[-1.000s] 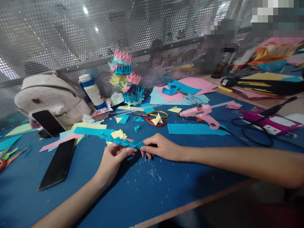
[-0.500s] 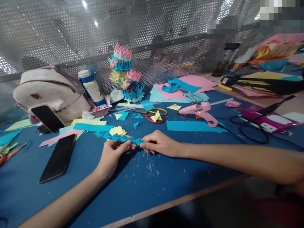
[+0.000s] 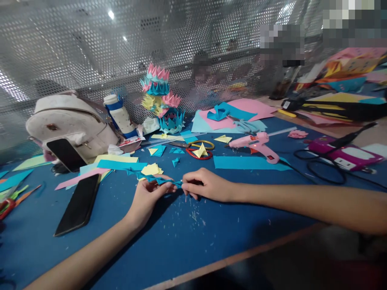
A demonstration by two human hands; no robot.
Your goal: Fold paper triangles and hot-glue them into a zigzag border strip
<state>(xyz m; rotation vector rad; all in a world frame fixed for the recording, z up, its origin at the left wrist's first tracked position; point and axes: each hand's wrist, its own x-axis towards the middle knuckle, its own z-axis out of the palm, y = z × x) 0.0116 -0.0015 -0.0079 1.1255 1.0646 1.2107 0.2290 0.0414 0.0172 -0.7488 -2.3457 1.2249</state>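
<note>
A strip of joined blue folded paper points (image 3: 154, 178) stretches between my hands, just above the blue table (image 3: 211, 241). My left hand (image 3: 151, 193) pinches it from below, thumb on top. At its right end my right hand (image 3: 205, 185) grips the last piece with closed fingertips. Beyond them lie a stack of yellow paper pieces (image 3: 152, 169), a small blue folded piece (image 3: 175, 162) and scissors (image 3: 200, 152) with a yellow folded piece (image 3: 200, 150) on the handles. A pink glue gun (image 3: 255, 143) rests on a blue paper strip (image 3: 238, 162).
At the left are a black phone (image 3: 79, 204), another phone (image 3: 67, 155) leaning on a white backpack (image 3: 68, 117), and a bottle (image 3: 119, 114). A tower of folded paper (image 3: 159, 84) stands before the perforated metal panel (image 3: 187, 36). A purple power strip (image 3: 344, 153) and cables are at right.
The blue paper strip has tilted, so its points now show more edge-on. Both hands keep hold of it. The whole view has shifted slightly.
</note>
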